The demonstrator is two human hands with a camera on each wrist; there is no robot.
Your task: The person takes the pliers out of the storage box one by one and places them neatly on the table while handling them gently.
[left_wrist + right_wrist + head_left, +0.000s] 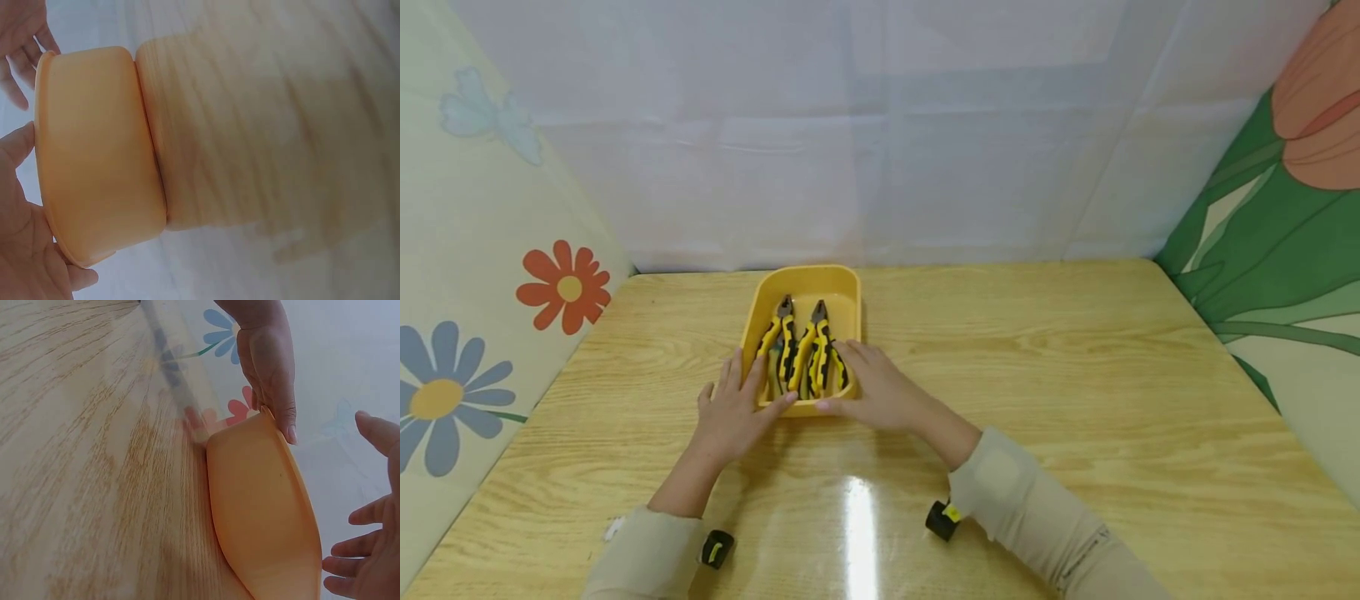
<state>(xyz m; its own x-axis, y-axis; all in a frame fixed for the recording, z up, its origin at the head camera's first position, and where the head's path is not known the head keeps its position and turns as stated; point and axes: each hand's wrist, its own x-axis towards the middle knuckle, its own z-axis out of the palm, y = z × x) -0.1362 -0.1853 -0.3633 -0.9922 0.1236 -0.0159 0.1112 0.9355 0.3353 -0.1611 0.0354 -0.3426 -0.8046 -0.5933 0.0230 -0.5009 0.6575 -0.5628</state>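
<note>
A yellow plastic bin stands on the wooden table, its long sides running away from me. Several pliers with yellow and black handles lie inside, their dark jaws pointing to the far end. At the near left corner my left hand grips the bin's rim, thumb on the near side and fingers along the left. My right hand is at the near right corner. In the right wrist view its fingers are spread, with the fingertips at the rim and the thumb away from it. Both wrist views show the bin's smooth outer wall.
The wooden table extends to the right of the bin. A pale cloth backdrop hangs behind it, with flower-printed panels at the sides. Small black devices sit at both wrists. A small white scrap lies beside the left sleeve.
</note>
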